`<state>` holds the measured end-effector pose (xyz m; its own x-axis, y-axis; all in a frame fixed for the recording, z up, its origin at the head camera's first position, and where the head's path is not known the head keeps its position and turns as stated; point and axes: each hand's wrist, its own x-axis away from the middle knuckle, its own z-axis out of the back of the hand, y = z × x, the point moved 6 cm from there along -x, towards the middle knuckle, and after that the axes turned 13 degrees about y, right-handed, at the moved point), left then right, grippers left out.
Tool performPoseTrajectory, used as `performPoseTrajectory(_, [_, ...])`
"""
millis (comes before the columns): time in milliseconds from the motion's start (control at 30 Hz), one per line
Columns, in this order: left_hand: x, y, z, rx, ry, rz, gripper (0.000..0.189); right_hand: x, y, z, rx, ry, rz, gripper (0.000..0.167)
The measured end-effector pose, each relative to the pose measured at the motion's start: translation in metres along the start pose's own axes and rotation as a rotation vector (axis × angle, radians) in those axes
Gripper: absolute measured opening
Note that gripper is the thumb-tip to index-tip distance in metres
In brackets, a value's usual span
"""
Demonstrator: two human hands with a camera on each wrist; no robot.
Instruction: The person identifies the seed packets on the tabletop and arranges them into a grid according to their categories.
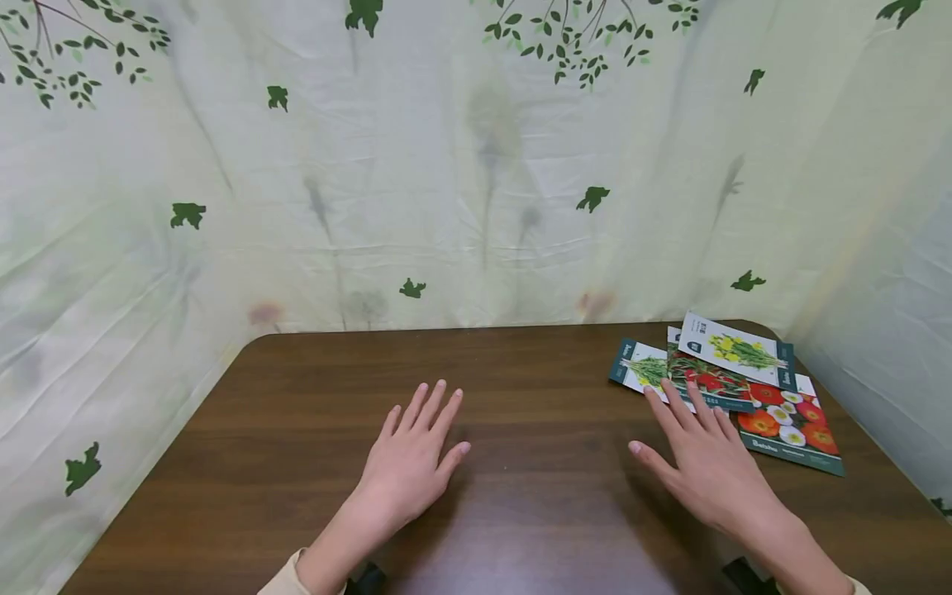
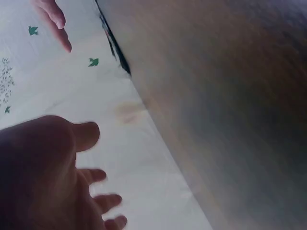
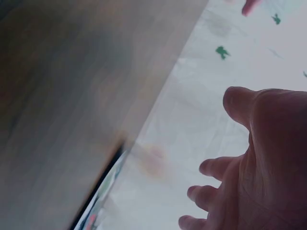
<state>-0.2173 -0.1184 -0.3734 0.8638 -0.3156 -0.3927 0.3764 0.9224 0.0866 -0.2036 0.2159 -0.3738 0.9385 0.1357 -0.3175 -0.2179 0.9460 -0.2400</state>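
My left hand is held over the left-middle of the brown table, fingers straight and thumb apart, holding nothing. Likewise straight-fingered, my right hand hovers at the right, its fingertips overlapping a pile of printed seed packets in the head view. On top lies a white packet with yellow flowers. Under it are a packet with red produce and a packet with red and white flowers. A green-stemmed packet pokes out at the left. In the right wrist view the palm faces the camera, bare.
A pale curtain with green leaf prints hangs behind the table and along both sides. Dark wrist straps show at the lower edge. The packets lie near the table's far right corner.
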Motion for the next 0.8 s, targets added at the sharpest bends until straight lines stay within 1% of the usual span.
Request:
performPoseTrajectory(200, [-0.008,0.017,-0.007,0.012,0.009,-0.109,0.065,-0.002,0.018,0.000,0.030,-0.004,-0.027,0.089])
performPoseTrajectory(367, [-0.013,0.028,-0.013,0.018,0.013,-0.183,0.064,0.000,0.033,0.000,0.029,0.007,-0.037,0.088])
performPoseTrajectory(433, [-0.015,0.031,-0.016,0.017,0.012,-0.206,0.064,0.002,0.039,0.002,0.029,0.024,-0.036,0.087])
performPoseTrajectory(600, [-0.022,0.041,-0.019,0.019,0.032,-0.261,0.063,0.005,0.054,0.006,0.037,0.058,-0.035,0.087])
performPoseTrajectory(700, [-0.028,0.047,-0.022,0.030,0.020,-0.285,0.062,0.008,0.064,0.008,0.049,0.065,-0.047,0.087])
performPoseTrajectory(800, [-0.032,0.052,-0.027,0.033,-0.009,-0.302,0.062,0.011,0.073,0.009,0.063,0.061,-0.061,0.088])
